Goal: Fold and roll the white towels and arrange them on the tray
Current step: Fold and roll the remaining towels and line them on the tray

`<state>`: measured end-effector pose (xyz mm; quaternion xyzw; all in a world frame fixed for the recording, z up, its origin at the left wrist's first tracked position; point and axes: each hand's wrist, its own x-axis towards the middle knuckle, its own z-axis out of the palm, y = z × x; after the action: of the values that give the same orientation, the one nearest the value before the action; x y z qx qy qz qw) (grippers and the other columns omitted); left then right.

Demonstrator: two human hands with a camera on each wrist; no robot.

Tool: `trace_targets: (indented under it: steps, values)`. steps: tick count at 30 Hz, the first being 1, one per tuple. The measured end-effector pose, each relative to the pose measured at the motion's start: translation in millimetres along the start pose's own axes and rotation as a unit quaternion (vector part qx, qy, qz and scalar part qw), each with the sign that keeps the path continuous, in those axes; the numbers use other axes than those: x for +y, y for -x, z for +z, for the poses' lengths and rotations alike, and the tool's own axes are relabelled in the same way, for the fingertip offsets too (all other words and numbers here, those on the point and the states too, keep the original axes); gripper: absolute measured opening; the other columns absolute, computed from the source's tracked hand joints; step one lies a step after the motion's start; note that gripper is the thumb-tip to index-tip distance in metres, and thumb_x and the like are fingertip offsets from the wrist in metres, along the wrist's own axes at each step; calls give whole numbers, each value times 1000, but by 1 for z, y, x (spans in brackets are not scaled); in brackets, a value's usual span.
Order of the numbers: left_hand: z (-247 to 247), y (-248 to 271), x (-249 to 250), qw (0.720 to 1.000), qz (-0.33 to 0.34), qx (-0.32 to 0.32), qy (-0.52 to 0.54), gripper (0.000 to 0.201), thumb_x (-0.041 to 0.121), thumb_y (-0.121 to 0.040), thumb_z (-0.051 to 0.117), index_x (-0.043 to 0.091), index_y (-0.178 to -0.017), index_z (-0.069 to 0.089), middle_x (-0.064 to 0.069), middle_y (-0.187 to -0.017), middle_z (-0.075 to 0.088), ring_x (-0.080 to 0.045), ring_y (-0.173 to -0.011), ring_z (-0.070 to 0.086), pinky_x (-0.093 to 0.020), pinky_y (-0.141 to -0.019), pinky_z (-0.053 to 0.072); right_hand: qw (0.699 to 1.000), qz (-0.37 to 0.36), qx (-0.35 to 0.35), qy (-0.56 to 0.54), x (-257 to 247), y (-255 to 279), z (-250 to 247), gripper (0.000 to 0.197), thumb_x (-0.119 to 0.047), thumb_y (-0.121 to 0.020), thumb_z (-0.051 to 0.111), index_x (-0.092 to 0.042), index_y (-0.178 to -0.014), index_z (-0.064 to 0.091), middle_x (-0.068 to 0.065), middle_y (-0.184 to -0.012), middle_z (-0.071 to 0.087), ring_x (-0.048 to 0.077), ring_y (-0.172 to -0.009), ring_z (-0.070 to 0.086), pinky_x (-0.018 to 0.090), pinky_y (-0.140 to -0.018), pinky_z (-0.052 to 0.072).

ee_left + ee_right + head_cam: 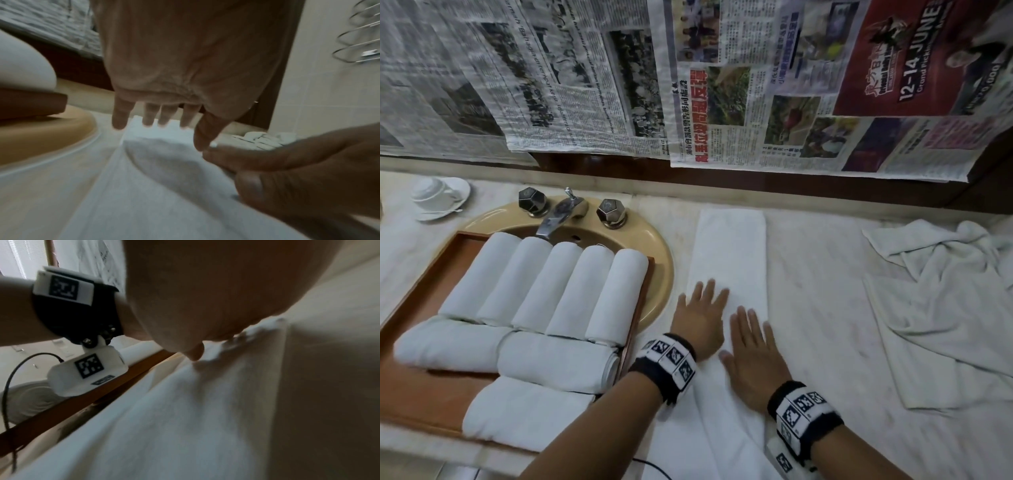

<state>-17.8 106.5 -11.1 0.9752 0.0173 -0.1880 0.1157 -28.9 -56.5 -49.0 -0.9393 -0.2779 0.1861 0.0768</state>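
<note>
Both hands, left hand [700, 320] and right hand [753, 356], lie flat with fingers spread, pressing the folded towel strip [729, 246] on the countertop [822, 274] beside the tray [428, 294].

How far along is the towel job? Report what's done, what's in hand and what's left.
Done: eight rolled towels lie on the tray. In hand: the left hand and right hand press flat on a folded towel strip, not yet rolled. Left: loose towels heaped to the right.
</note>
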Motion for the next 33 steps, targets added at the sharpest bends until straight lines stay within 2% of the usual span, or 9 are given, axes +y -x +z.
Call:
trace_targets:
  steps: [5, 11, 15, 20, 23, 26, 28, 30, 33]
  values:
    - [8, 9, -16, 993, 31, -98, -50, 88, 50, -98, 49, 30, -160, -10, -4, -165, -25, -27, -154, -15, -59, -122, 6, 999, -5, -26, 37, 26, 2, 11, 74, -52, -100, 12, -10, -157, -11, 5, -164, -20, 17, -150, -25, 49, -118, -11]
    - [-2, -46, -12, 992, 39, -98, -70, 89, 64, -96, 41, 37, -156, -20, -1, -161, -34, -26, -152, -22, -65, -119, 0, 995, 17, -77, 53, 52, -40, -21, 80, -56, -85, -12, -14, -150, -29, 1, -156, -40, 17, -146, -33, 50, -118, -21]
    - [-18, -88, -5, 992, 27, -96, -74, 87, 64, -96, 39, 38, -157, -18, -1, -163, -32, -25, -153, -20, -66, -119, 1, 992, 43, -100, 70, 69, -78, -45, 71, -50, -102, 7, -14, -153, -26, 1, -158, -37, 17, -147, -31, 54, -119, -18]
    - [-39, -136, 1, 993, 3, -100, -67, 87, 63, -95, 41, 39, -157, -16, 1, -164, -30, -25, -153, -19, -69, -117, 3, 990, 72, -96, 80, 82, -121, -73, 71, -47, -104, 17, -17, -155, -24, 0, -160, -34, 21, -149, -29, 57, -117, -19]
    - [-47, -154, 3, 993, -11, -106, -58, 87, 64, -94, 41, 41, -157, -16, 2, -163, -30, -25, -153, -20, -69, -117, 0, 989, 95, -41, 107, 81, -129, -80, 69, -44, -105, 21, -14, -158, -10, 5, -166, -19, 27, -152, -19, 58, -117, -18]
    - [-52, -164, 4, 994, -14, -101, -46, 88, 63, -94, 43, 40, -157, -13, 2, -164, -29, -25, -153, -20, -69, -117, -3, 989, 131, 73, 15, 80, -110, -80, 61, -40, -101, 43, -11, -152, 28, 14, -159, 25, 32, -147, 19, 51, -121, 8]
    - [-55, -162, 6, 995, -14, -84, -51, 86, 60, -95, 44, 37, -159, -7, -2, -166, -23, -28, -154, -16, -67, -118, -2, 972, 157, 154, -83, 81, -80, -77, 43, -33, -95, 55, -12, -132, 50, 12, -134, 48, 32, -124, 42, 47, -107, 34]
    - [-57, -155, 11, 997, -8, -41, -71, 78, 55, -97, 45, 30, -161, 6, -8, -168, -12, -32, -155, -9, -62, -121, 3, 954, 188, 175, -152, 85, -43, -71, 21, -27, -95, 54, -15, -112, 55, 7, -116, 53, 29, -109, 47, 44, -94, 43]
    - [-57, -123, 21, 999, -15, 43, -19, 62, 47, -101, 44, 22, -155, 27, -13, -166, 10, -34, -152, 13, -56, -119, 20, 950, 221, 112, -191, 91, 16, -54, 11, -27, -96, 48, -20, -101, 55, 0, -108, 53, 23, -104, 48, 42, -93, 44]
